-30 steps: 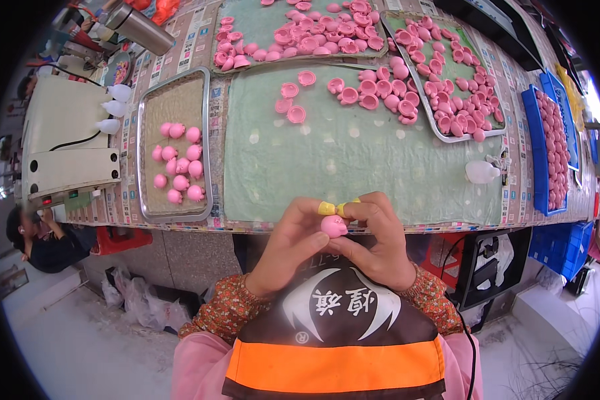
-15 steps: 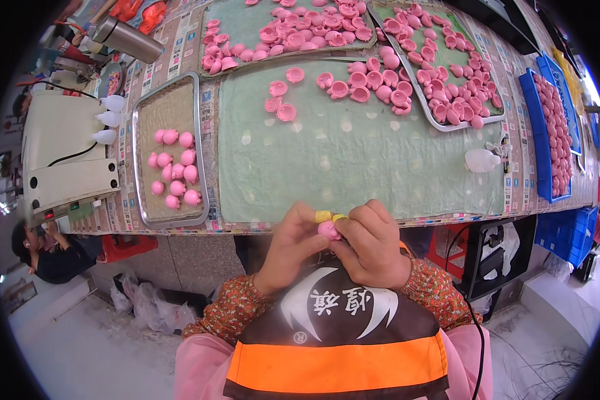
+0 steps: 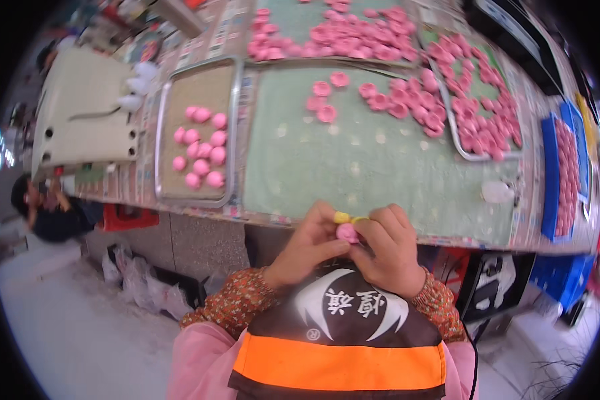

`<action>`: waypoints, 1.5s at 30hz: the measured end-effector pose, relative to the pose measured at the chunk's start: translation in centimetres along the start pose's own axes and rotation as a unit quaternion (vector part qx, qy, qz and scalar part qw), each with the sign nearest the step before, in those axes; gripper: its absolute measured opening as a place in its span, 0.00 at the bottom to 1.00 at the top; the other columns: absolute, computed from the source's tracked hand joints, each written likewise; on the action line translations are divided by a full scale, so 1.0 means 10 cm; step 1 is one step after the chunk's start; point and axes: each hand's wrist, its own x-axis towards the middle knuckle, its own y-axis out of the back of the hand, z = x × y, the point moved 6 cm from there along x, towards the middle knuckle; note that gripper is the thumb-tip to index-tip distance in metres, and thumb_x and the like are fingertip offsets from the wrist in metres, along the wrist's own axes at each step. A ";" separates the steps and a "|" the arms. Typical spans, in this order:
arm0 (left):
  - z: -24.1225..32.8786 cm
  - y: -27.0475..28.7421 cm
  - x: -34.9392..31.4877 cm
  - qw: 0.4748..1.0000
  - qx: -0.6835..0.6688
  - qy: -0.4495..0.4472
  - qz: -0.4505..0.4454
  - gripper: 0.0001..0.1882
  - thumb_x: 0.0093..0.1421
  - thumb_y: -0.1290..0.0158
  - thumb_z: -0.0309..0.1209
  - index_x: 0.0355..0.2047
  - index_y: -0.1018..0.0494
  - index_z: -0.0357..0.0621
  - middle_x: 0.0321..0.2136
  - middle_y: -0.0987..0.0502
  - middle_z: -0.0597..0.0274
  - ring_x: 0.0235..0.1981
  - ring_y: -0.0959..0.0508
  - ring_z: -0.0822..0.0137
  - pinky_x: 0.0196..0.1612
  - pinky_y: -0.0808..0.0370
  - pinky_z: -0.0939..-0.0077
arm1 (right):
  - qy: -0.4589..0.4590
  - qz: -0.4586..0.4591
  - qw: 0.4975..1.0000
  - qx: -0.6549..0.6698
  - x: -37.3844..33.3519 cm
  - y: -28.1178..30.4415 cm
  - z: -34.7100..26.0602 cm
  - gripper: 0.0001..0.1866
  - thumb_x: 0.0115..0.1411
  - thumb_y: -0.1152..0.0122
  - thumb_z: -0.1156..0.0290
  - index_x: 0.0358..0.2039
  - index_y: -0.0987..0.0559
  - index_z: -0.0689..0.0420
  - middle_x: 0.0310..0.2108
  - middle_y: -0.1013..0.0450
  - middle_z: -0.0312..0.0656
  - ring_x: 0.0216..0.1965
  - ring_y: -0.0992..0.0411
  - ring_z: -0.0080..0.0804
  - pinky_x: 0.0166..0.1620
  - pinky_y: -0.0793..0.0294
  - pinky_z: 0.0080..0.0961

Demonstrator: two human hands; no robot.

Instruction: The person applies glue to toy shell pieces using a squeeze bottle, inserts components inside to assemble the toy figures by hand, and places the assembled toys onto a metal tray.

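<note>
My left hand and my right hand meet in front of my apron, just at the table's near edge. Between their fingertips they pinch a small round pink plastic piece, like a little ball with raised details. Yellow bands wrap a finger of each hand. Beyond them lies a green cloth with hollow pink half-shells along its far side. To the left, a metal tray bears several closed pink balls.
A small white squeeze bottle lies at the cloth's right. Another tray at far right holds many pink shells. A blue crate of pink pieces stands beyond. At left are a beige machine and a seated person.
My view has turned and blurred, so the table appears shifted right and tilted. Both hands keep the pink ball between them, with only slight finger movement.
</note>
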 end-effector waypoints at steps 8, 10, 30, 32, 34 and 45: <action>-0.14 0.07 -0.02 0.987 -0.035 -0.158 0.025 0.13 0.59 0.42 0.23 0.37 0.37 0.42 0.35 0.28 0.68 0.38 0.28 0.78 0.40 0.28 0.80 | 0.030 -0.043 0.998 -0.018 0.03 -0.15 -0.15 0.14 0.41 0.34 0.78 0.31 0.25 0.62 0.25 0.34 0.46 0.26 0.35 0.45 0.29 0.37 0.37; -0.20 0.07 -0.06 0.982 -0.078 -0.173 0.025 0.13 0.58 0.41 0.23 0.36 0.36 0.42 0.34 0.28 0.68 0.38 0.28 0.78 0.40 0.28 0.79 | 0.039 -0.057 0.997 -0.028 0.00 -0.20 -0.17 0.13 0.43 0.34 0.78 0.31 0.25 0.62 0.25 0.34 0.47 0.26 0.36 0.45 0.29 0.37 0.38; -0.28 0.17 -0.32 0.911 0.066 -0.348 0.210 0.14 0.55 0.40 0.25 0.31 0.38 0.40 0.28 0.27 0.66 0.32 0.29 0.78 0.34 0.30 0.78 | 0.072 -0.071 0.995 0.022 -0.06 -0.46 -0.20 0.09 0.53 0.38 0.74 0.23 0.30 0.61 0.21 0.41 0.39 0.21 0.43 0.32 0.25 0.46 0.29; -0.28 0.19 -0.36 0.902 0.076 -0.359 0.227 0.14 0.54 0.40 0.25 0.30 0.38 0.40 0.28 0.27 0.66 0.32 0.29 0.78 0.34 0.30 0.78 | 0.075 -0.083 0.994 0.020 -0.06 -0.52 -0.15 0.09 0.53 0.37 0.74 0.23 0.29 0.61 0.21 0.41 0.39 0.22 0.43 0.31 0.25 0.45 0.28; -0.28 0.17 -0.42 0.899 0.058 -0.363 0.237 0.14 0.54 0.40 0.25 0.30 0.38 0.41 0.27 0.28 0.66 0.31 0.29 0.78 0.33 0.31 0.78 | 0.078 -0.102 0.992 0.014 -0.08 -0.53 -0.14 0.09 0.53 0.37 0.74 0.24 0.29 0.62 0.22 0.41 0.39 0.22 0.43 0.30 0.25 0.45 0.28; -0.37 0.11 -0.70 0.900 0.093 -0.333 0.267 0.14 0.52 0.40 0.26 0.31 0.36 0.41 0.27 0.31 0.67 0.31 0.31 0.78 0.33 0.32 0.78 | 0.110 -0.120 0.987 0.011 -0.25 -0.57 -0.27 0.06 0.52 0.36 0.76 0.30 0.24 0.62 0.22 0.38 0.41 0.23 0.39 0.32 0.25 0.42 0.28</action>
